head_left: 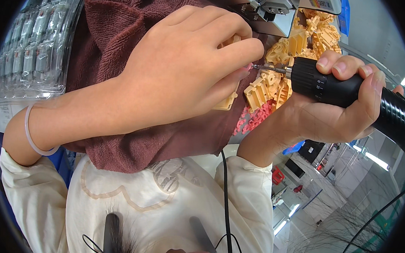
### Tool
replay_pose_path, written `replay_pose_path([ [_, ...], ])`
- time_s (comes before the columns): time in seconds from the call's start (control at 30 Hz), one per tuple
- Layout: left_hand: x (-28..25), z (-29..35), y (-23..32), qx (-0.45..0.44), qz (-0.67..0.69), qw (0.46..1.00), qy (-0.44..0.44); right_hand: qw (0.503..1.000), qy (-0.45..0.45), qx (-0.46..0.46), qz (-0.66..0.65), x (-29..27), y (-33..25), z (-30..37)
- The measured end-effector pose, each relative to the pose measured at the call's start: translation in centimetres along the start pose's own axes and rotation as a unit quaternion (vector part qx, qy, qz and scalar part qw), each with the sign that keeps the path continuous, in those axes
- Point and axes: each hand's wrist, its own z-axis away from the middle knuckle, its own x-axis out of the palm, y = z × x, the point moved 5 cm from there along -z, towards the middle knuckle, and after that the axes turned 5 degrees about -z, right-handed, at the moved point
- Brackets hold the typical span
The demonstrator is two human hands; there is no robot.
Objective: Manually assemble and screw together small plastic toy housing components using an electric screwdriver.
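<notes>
**Driver bit set against a tan plastic part**

A clear moulded plastic tray (30, 39) lies at the far left, its rows of small pockets each holding a little grey-and-red part, too blurred to make out further. Beyond the hands, a loose heap of tan moulded plastic parts (310, 36) lies on the work surface, with a few small red plastic pieces (253, 120) at its near edge.

The tan plastic part (226, 102) being worked on is pale yellow-orange, blocky and ribbed; only its lower corner and a sliver at the top show past the fingers. It rests on a dark reddish-brown terry towel (111, 25) spread over the bench.

The left hand (178, 65) is curled down over this part, fingers bent and pressed around it, pinning it to the towel. The right hand (331, 110) is clenched firmly around the black electric screwdriver (346, 90), whose slim metal bit (267, 68) points left and meets the part just at the left fingertips (250, 49).
</notes>
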Motion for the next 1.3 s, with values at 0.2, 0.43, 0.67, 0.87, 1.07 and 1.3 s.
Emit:
replay_pose_path([
  [0.2, 0.0, -0.1, -0.1, 0.000, 0.002, 1.000, -0.004, 0.999, -0.007, -0.010, -0.033, -0.3, -0.2, 0.8],
  [0.43, -0.3, -0.1, -0.1, -0.003, -0.001, 1.000, -0.008, 0.982, -0.188, -0.014, 0.033, -0.6, -1.1, -0.4],
  [0.67, -0.1, 0.1, -0.2, -0.004, -0.007, 1.000, -0.017, 0.975, -0.213, -0.022, 0.065, 0.3, -1.1, 0.1],
  [0.87, -0.4, -0.3, 0.2, -0.003, -0.013, 1.000, -0.021, 0.997, -0.073, -0.011, -0.029, 1.0, -1.2, 0.8],
  [1.07, -0.4, -0.4, 0.0, -0.001, -0.018, 1.000, -0.021, 0.997, -0.071, -0.034, -0.026, 1.1, -0.9, 0.9],
  [1.3, 0.0, -0.4, -0.6, 0.004, -0.018, 0.999, -0.031, 0.996, -0.076, -0.051, -0.021, 1.1, -0.3, 1.2],
])
